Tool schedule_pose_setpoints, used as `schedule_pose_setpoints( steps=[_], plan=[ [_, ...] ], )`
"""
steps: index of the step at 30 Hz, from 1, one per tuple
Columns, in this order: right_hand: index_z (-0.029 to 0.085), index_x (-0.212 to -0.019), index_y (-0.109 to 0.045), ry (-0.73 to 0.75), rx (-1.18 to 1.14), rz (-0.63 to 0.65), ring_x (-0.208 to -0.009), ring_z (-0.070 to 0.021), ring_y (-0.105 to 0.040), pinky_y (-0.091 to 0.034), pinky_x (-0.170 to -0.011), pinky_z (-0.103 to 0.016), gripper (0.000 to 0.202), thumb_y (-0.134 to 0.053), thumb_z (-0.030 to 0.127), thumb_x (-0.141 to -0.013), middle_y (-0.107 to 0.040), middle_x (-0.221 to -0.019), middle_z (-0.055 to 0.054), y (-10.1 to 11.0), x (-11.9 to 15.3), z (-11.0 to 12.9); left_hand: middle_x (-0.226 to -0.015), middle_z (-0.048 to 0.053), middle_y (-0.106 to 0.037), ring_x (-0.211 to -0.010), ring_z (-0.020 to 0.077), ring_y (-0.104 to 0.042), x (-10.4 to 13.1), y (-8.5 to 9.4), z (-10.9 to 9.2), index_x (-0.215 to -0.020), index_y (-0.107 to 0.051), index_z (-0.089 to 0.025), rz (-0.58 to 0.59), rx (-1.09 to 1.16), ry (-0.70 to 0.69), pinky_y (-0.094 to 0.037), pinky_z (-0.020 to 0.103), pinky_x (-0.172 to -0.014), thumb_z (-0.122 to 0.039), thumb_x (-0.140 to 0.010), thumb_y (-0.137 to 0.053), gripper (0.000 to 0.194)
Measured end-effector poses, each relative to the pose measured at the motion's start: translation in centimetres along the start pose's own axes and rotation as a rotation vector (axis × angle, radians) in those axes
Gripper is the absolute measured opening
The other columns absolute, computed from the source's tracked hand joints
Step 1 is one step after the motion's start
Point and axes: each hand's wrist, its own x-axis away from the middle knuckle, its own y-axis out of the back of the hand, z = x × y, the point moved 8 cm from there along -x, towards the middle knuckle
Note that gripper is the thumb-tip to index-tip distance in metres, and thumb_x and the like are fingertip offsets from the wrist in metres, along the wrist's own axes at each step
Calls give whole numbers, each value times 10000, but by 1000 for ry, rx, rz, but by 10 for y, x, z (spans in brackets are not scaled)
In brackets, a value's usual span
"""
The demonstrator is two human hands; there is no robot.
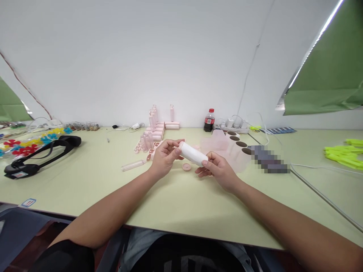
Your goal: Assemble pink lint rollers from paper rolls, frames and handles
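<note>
My left hand (164,156) and my right hand (217,168) hold a white roll (194,154) between them, tilted with its right end lower. The left fingers and thumb grip the upper end, where a pink rim shows. At the lower end the right thumb and fingers are closed on it. It looks like a lint roller's paper roll. Just below it a round pink cap (186,166) lies on the table. Left of my left hand lies a clear, pink-tinted tube (133,165). Several small clear and pink pieces (146,141) stand close behind that hand.
Several white rolls with brown cores (241,144) stand right of my hands, by pale pink plastic sheets (217,141). A cola bottle (209,121) and a power strip (234,128) are by the wall. Pink assembled rollers (172,125) lie behind. A black headset (42,160) is at left; cables cross the right.
</note>
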Motion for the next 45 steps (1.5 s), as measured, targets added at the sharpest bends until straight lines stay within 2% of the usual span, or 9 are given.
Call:
schedule_pose_setpoints(
  steps=[4,7,10,13,23,29,35,40,45],
  plan=[
    [202,-783,-494,-45,46,69,-667,-207,-726,-597,-572,-330,479,-761,596,-732,-669,-689,-3,-5,-1,-7,-1265,110,-648,-929,178,-657,1,-2,-2,-941,-536,-191,28,-4,-57,-603,293,-662,-485,-742,-791,437],
    [189,-767,-526,-75,116,199,-591,-176,-675,-559,-516,-301,481,-713,633,-761,-662,-644,-17,-17,2,-13,-1200,83,-637,-886,158,-641,4,-8,-4,-1050,-568,-208,82,-59,-111,-586,279,-668,-454,-748,-798,453],
    [181,-768,-547,-74,152,335,-636,-168,-657,-553,-546,-298,457,-695,613,-795,-675,-691,-44,-30,8,-16,-1125,86,-638,-863,156,-639,10,-18,-3,-1126,-604,-208,183,-173,-123,-559,262,-665,-438,-801,-756,426],
    [187,-783,-534,-86,147,381,-710,-176,-652,-555,-586,-305,420,-719,563,-798,-667,-744,-45,-36,10,-18,-1157,103,-644,-895,166,-635,16,-25,-5,-1156,-621,-207,247,-293,-160,-555,265,-693,-408,-843,-718,384],
    [239,-1132,-481,-40,91,362,-895,-201,-642,-554,-701,-334,508,-762,486,-789,-636,-1080,-71,-32,7,-10,-1253,123,-636,-982,185,-654,23,-32,0,-1133,-602,-195,296,-372,-216,-582,300,-779,-349,-855,-711,335],
    [295,-1244,-520,-100,-150,402,-1047,-234,-598,-563,-844,-432,461,-490,630,-929,-570,-1272,-85,-32,9,-13,-1324,126,-620,-1154,229,-632,28,-38,-10,-1210,-570,-220,328,-468,-336,-573,351,-892,-292,-873,-687,364],
    [271,-1197,-571,-96,-103,355,-1002,-230,-578,-534,-853,-413,434,-606,567,-882,-598,-1142,-64,-30,8,-10,-1272,116,-658,-1118,242,-652,36,-50,-10,-1308,-524,-232,454,-610,-410,-548,387,-932,-309,-867,-680,475],
    [243,-1128,-580,-65,-54,297,-972,-223,-586,-519,-815,-380,428,-659,550,-841,-619,-1115,-61,-25,5,-8,-1273,129,-653,-1163,253,-633,35,-50,-14,-1312,-519,-218,477,-612,-456,-527,407,-974,-326,-871,-675,480],
    [242,-1071,-594,-57,-24,229,-1039,-238,-556,-538,-815,-390,432,-682,574,-809,-576,-1109,-50,-19,0,-10,-1172,112,-685,-1067,218,-664,26,-34,-19,-1235,-573,-201,341,-657,-489,-545,371,-905,-302,-903,-630,351]
  ],
)
